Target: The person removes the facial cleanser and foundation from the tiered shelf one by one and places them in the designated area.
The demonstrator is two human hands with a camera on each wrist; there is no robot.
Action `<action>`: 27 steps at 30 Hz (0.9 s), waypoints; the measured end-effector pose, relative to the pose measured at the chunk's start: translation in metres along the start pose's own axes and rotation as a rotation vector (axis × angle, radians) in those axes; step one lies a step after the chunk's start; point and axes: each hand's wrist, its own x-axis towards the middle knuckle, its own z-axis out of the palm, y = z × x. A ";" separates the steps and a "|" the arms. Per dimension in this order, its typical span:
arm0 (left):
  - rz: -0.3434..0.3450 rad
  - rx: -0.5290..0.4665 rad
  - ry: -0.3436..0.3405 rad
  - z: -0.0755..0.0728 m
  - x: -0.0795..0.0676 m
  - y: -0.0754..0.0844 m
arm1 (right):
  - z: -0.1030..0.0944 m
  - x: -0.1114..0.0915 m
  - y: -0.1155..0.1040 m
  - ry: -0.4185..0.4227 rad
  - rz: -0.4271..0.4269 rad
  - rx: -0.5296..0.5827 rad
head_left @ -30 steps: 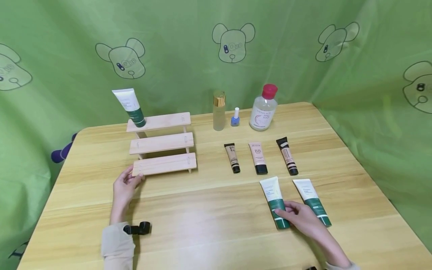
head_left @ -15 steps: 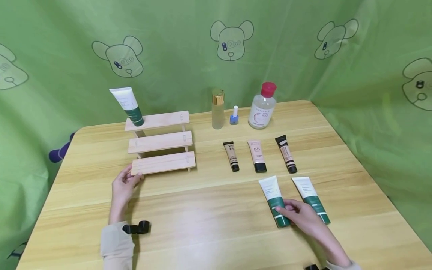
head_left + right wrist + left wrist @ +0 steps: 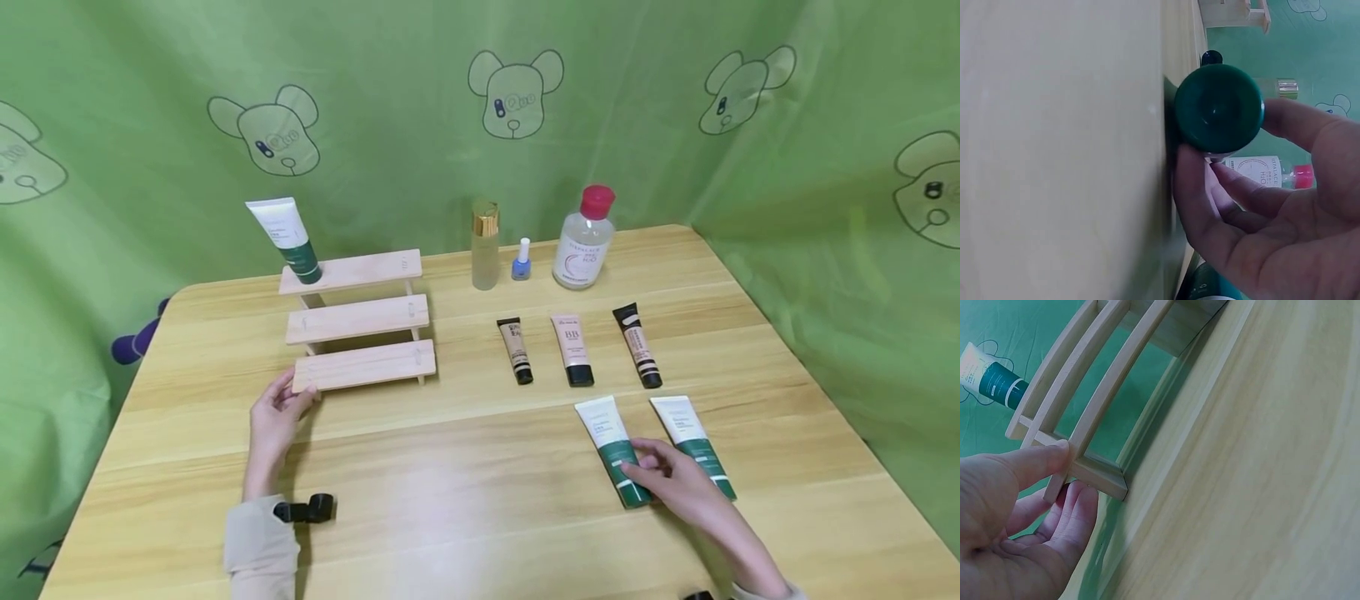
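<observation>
My left hand point(image 3: 273, 419) pinches the left end of the lowest step of a three-tier wooden display rack point(image 3: 365, 365). In the left wrist view, the thumb point(image 3: 1041, 464) lies on top of that step and curled fingers are beneath. A white and green squeeze tube point(image 3: 288, 241) stands on the rack's top step at the left. My right hand point(image 3: 678, 486) pinches a second white and green tube point(image 3: 613, 450) near its cap, thumb on one side and fingers on the other. In the right wrist view its round green cap point(image 3: 1219, 109) faces the camera. Another matching tube point(image 3: 693, 442) lies just right of it.
Three small cosmetic tubes lie in a row: a beige one point(image 3: 516, 350), a pink one point(image 3: 573, 350) and a dark-ended one point(image 3: 637, 345). Behind them stand a gold-capped bottle point(image 3: 486, 247), a blue nail polish bottle point(image 3: 522, 261) and a red-capped bottle point(image 3: 585, 242). A green curtain point(image 3: 405, 133) borders the table.
The cap end of the gripped tube has shifted slightly to the right with my right hand. My left hand keeps its hold on the rack.
</observation>
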 end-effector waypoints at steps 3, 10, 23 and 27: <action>0.002 0.002 -0.002 0.000 0.000 0.000 | 0.000 -0.001 0.001 -0.007 0.000 0.021; -0.007 0.009 -0.006 -0.001 -0.002 0.000 | -0.001 -0.002 0.002 -0.005 -0.024 0.045; -0.021 0.025 -0.007 -0.001 -0.003 0.002 | -0.005 0.000 -0.009 0.084 -0.098 -0.041; -0.019 0.026 -0.007 -0.001 -0.002 0.002 | -0.009 0.001 -0.018 0.116 -0.139 -0.055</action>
